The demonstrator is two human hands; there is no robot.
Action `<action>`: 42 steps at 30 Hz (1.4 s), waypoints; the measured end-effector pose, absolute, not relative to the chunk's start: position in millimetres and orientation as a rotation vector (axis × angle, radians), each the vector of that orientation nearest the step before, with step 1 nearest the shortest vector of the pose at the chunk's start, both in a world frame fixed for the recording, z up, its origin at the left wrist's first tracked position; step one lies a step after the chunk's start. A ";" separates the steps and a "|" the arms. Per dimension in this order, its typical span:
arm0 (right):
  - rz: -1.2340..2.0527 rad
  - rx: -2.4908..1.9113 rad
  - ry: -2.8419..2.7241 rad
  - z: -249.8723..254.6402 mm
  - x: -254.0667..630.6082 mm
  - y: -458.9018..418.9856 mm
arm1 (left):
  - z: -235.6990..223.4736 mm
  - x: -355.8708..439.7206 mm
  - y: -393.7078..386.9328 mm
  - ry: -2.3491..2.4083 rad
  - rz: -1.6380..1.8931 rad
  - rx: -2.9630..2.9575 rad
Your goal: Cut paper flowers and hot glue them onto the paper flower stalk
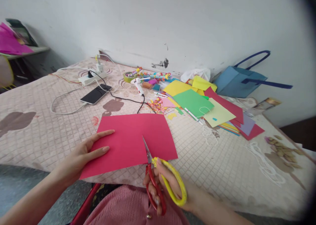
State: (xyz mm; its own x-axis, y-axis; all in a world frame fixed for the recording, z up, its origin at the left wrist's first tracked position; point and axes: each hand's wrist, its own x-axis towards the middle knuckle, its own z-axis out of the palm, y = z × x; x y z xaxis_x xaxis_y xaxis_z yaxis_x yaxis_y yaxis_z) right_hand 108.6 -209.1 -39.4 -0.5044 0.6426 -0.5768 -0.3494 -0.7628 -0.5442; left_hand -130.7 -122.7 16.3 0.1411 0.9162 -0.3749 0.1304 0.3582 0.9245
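A red sheet of paper or thin foam (pixel 123 139) lies at the table's front edge. My left hand (pixel 86 152) grips its left side, with thumb and forefinger on top and the other fingers hidden. In my right hand (pixel 168 179) is a pair of scissors (pixel 170 185) with one yellow and one red handle. Their blades meet the sheet's near edge right of its middle, and one blade shows above the surface. Whether the blades are fully closed is hard to see.
A glue gun (pixel 137 86), a phone (pixel 95 95) on a cable and a power strip (pixel 92 77) lie farther back. Coloured sheets (pixel 192 101) are piled at the right, before a blue paper bag (pixel 239 81). White cord (pixel 265 164) lies near the right edge.
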 end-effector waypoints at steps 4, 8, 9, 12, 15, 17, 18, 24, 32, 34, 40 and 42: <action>2.212 -1.069 -0.492 -42.7 105.2 -220.3 | 17.9 -131.7 -124.6 1.294 0.751 1.042; 2.189 -1.055 -0.511 -44.5 106.0 -231.2 | 18.6 -133.3 -123.5 1.267 0.707 1.047; 2.185 -1.068 -0.512 -44.3 106.6 -233.2 | 18.8 -133.2 -123.3 1.258 0.698 1.037; 2.165 -1.117 -0.518 -44.2 108.9 -238.4 | 20.0 -131.2 -123.4 1.226 0.679 0.977; 2.145 -1.131 -0.557 -47.0 112.9 -243.0 | 21.2 -127.8 -123.9 1.224 0.678 0.915; 2.125 -1.117 -0.607 -49.3 117.0 -245.7 | 21.7 -125.5 -123.9 1.228 0.701 0.889; 2.123 -1.111 -0.638 -49.9 119.4 -246.8 | 21.8 -124.5 -123.7 1.226 0.708 0.881; 2.139 -1.118 -0.772 -43.5 132.3 -248.8 | 21.5 -121.8 -122.4 1.205 0.702 0.868; 2.162 -1.085 -0.745 -45.3 137.7 -252.5 | 22.3 -121.6 -123.4 1.197 0.714 0.897; 2.160 -1.075 -0.765 -48.6 140.8 -256.1 | 23.5 -122.0 -123.5 1.207 0.723 0.899; 2.087 -0.972 -0.791 -50.2 143.6 -261.8 | 24.0 -120.0 -124.0 1.211 0.713 0.895; 2.099 -0.966 -0.739 -50.1 140.0 -259.4 | 24.2 -117.9 -125.0 1.209 0.716 0.886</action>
State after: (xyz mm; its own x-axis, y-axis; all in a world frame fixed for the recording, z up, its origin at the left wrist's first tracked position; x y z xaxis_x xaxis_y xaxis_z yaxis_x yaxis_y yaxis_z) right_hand 140.0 -259.4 -50.1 -0.4764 0.7806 -0.4046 -0.3551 -0.5918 -0.7236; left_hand -117.9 -125.0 24.2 0.2198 0.8527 -0.4739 -0.0058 0.4869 0.8734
